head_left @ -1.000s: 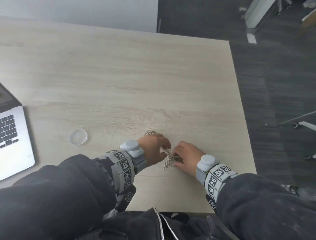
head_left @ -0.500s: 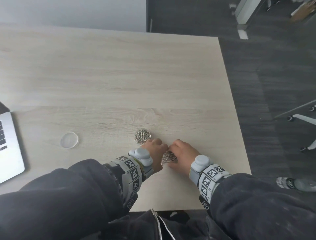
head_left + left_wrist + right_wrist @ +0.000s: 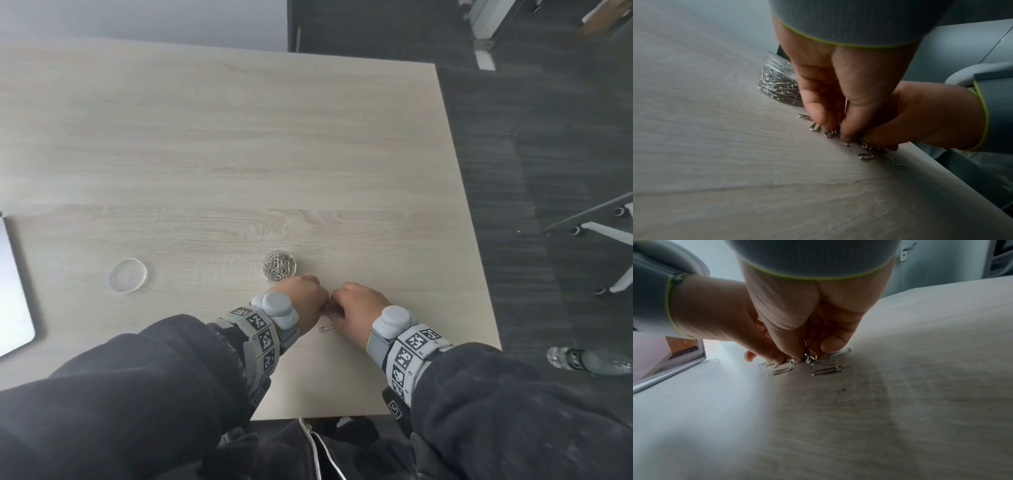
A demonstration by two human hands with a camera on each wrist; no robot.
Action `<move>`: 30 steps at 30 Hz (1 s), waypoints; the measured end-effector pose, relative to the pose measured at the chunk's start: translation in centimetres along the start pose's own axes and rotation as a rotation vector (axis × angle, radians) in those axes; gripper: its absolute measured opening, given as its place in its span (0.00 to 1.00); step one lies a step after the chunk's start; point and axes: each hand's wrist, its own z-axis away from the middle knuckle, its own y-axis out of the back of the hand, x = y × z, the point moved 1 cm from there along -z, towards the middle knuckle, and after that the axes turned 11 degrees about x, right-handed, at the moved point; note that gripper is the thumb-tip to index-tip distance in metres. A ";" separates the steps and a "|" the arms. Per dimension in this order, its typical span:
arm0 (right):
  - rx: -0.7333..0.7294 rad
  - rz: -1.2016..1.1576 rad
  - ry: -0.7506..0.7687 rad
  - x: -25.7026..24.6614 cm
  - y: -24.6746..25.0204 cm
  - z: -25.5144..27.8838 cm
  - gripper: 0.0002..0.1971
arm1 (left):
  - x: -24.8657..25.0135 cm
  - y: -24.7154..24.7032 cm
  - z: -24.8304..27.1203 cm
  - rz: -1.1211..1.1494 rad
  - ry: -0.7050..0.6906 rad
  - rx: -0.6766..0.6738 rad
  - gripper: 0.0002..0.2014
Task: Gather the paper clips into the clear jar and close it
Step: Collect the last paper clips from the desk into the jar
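Head view: left hand (image 3: 301, 303) and right hand (image 3: 359, 308) knuckle-to-knuckle near the surface (image 3: 222, 154) front edge, only one paper clip (image 3: 326, 328) visible. Wrist views show more: both hands' fingers curled, pinching the paper clips (image 3: 846, 138), strays lying around. Clear jar (image 3: 279, 267) open, clips inside, just beyond left hand. Lid (image 3: 127, 274) well left. Laptop (image 3: 674, 360) far left.

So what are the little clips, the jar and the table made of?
Paper clips: probably steel wire, since they are thin, silvery and shiny. Clear jar: see-through, so glass or plastic; I cannot tell which. Its lid looks like the same clear material. Table: pale wood grain with a matte look, possibly a printed laminate and not solid wood.
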 end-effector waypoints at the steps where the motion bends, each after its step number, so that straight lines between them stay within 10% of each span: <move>1: -0.008 -0.011 -0.011 -0.1 0.1 -0.1 0.07 | 0.0 0.1 0.0 -0.001 0.000 -0.017 0.14; 11: 0.121 -0.252 0.007 -1.7 2.5 -1.3 0.05 | -2.7 3.8 2.4 0.299 0.080 0.236 0.10; 18: 0.222 -0.305 -0.066 -5.6 3.7 -5.2 0.05 | -7.3 5.6 3.2 0.564 0.398 0.468 0.04; 30: 0.208 -0.411 -0.216 -6.8 2.7 -6.6 0.07 | -8.8 4.0 3.4 0.588 0.484 0.441 0.10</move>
